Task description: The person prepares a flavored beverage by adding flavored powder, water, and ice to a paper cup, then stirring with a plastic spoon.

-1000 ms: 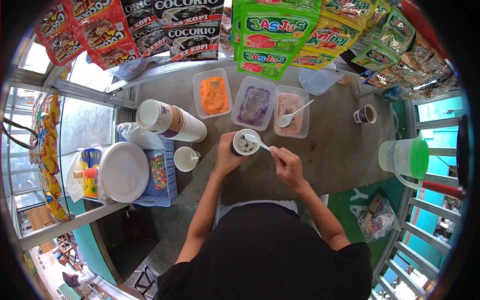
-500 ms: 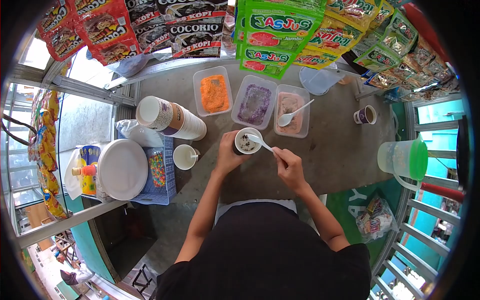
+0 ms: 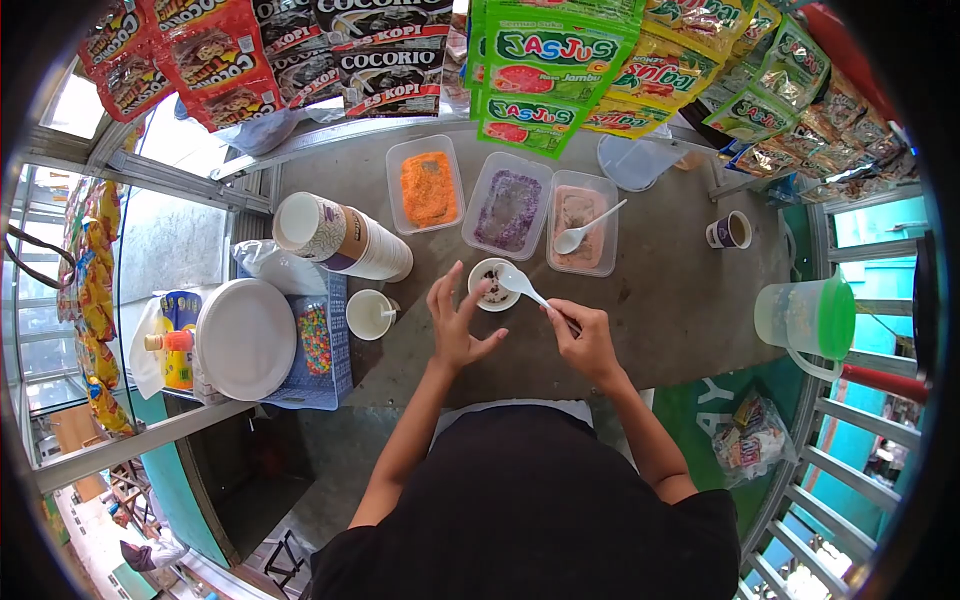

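A paper cup (image 3: 491, 300) with dark bits on a pale content stands on the brown counter. Beside its left rim is my left hand (image 3: 461, 325), fingers spread and nothing held. My right hand (image 3: 583, 335) grips the handle of a white plastic spoon (image 3: 524, 286), whose bowl is over the cup. Behind the cup are three clear tubs: one of orange powder (image 3: 430, 190), one of purple bits (image 3: 508, 212), and one of pinkish powder (image 3: 583, 212) with a second white spoon (image 3: 572, 239) lying in it.
To the left stand a cup (image 3: 370, 315), a leaning stack of paper cups (image 3: 345, 235) and a blue basket (image 3: 335, 340) with a round white lid (image 3: 246, 340). A small cup (image 3: 735, 230) and a green-lidded jug (image 3: 805, 318) are at right. Drink sachets (image 3: 560, 60) hang above the back edge.
My left hand has let go of the cup and opened its fingers. The spoon in my right hand has shifted slightly right.
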The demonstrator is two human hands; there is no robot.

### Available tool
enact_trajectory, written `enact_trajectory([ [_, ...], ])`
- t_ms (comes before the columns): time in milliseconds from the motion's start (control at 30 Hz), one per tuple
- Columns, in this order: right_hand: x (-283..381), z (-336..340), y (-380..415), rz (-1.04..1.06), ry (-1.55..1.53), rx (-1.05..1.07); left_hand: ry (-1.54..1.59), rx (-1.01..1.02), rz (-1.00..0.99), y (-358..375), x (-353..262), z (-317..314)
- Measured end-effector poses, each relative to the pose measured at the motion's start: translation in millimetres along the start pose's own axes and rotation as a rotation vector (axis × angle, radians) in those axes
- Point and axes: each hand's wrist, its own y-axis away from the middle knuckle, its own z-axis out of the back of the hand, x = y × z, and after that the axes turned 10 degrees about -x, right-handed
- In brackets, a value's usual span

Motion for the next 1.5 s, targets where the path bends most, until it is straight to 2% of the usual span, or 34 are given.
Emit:
enact_trajectory([
  [67,4,0,1,-0.025,-0.010,0.009,-0.363,0.055,-0.232,3,-6,4],
  [167,7,1,2,-0.035,-0.004,0.006,-0.491,0.049,-0.227,3,-13,0],
  [700,22,13,1,-0.111,-0.018,0.066,-0.680,-0.020,-0.347,4,-6,1],
  [800,22,15,2,-0.112,-0.011,0.049,-0.684,0.015,-0.285,4,-5,4],
  [867,24,15,2,-0.098,-0.008,0.041,-0.516,0.014,-0.148,3,-5,5],
  [900,25,15,2,-0.076,0.005,0.032,-0.516,0.014,-0.148,-1,-10,6],
  [967,26,15,3,-0.054,0.019,0.020,-0.186,-0.007,0.169,-12,-26,10],
  [1000,27,15,3,-0.027,0.022,0.016,-0.185,-0.006,0.169,-14,-29,10],
  [1067,28,14,4,0.000,0.023,0.014,0.052,0.055,0.336,-17,-35,13],
  [1100,28,14,4,0.005,0.022,0.009,0.050,0.054,0.338,-19,-39,13],
  [1167,29,14,4,0.012,0.022,0.005,0.311,0.083,0.560,-25,-45,10],
  [1200,28,15,3,0.020,0.019,0.001,0.312,0.083,0.560,-26,-47,9],
  [1267,29,16,4,0.026,0.018,-0.005,0.556,0.046,0.706,-27,-48,8],
  [1500,33,14,6,-0.015,-0.015,0.046,0.609,0.035,0.732,-27,-49,7],
])
